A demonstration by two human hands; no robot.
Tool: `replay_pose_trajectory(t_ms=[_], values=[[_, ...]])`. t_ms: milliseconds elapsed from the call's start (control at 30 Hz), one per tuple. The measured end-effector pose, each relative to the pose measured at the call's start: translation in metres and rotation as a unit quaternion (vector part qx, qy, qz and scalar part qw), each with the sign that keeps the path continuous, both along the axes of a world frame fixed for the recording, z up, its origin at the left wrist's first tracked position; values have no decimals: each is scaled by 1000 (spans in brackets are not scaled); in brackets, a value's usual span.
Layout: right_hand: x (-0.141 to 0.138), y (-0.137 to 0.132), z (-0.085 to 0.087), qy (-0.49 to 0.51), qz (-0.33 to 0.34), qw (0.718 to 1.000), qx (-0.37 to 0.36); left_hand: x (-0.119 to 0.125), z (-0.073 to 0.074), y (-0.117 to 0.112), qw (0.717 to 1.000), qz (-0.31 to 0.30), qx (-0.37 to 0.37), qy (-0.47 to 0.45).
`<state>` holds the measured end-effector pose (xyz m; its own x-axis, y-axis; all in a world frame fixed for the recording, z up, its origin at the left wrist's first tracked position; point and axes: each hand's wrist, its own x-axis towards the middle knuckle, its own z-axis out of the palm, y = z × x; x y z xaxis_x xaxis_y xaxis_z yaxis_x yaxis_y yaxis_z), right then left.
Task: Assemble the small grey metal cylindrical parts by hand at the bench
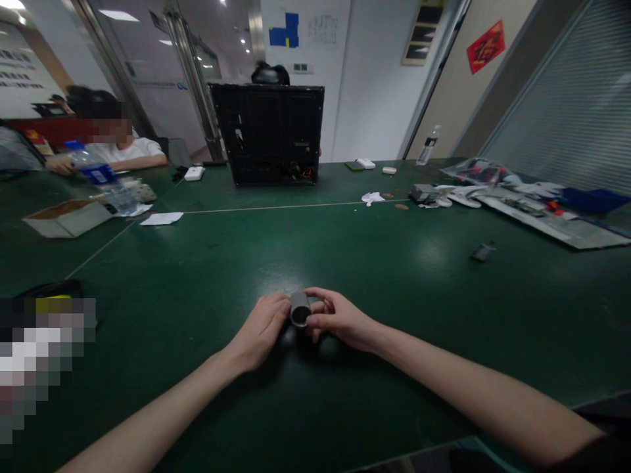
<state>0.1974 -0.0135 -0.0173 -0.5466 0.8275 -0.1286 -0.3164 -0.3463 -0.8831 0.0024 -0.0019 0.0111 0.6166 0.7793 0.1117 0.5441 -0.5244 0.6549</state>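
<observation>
So | left hand point(259, 332), right hand point(340, 318): fingers point(320, 320) closed on grey metal tube point(300, 309) | black computer case point(269, 135) well ahead

Short grey metal tube point(300, 309), hollow end toward the wearer, between left hand point(259, 332) and right hand point(338, 318).

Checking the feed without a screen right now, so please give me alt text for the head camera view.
A left hand and right hand hold a short metal tube between them, its open end toward the camera, at a green table. Farther along the table stands a black metal case, and a seated person is at far left.
</observation>
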Motion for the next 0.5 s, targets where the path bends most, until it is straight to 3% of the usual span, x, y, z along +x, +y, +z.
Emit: replay_pose_trajectory(t_ms=[267,367,500], values=[[3,-2,5,22,36,999,-25,2,-2,0,1000,-14,2,-4],[1,-3,3,-9,21,1000,22,3,0,0,1000,-2,5,-9],[-2,-4,-1,-119,-13,981,150,2,-2,1,1000,16,19,-2]])
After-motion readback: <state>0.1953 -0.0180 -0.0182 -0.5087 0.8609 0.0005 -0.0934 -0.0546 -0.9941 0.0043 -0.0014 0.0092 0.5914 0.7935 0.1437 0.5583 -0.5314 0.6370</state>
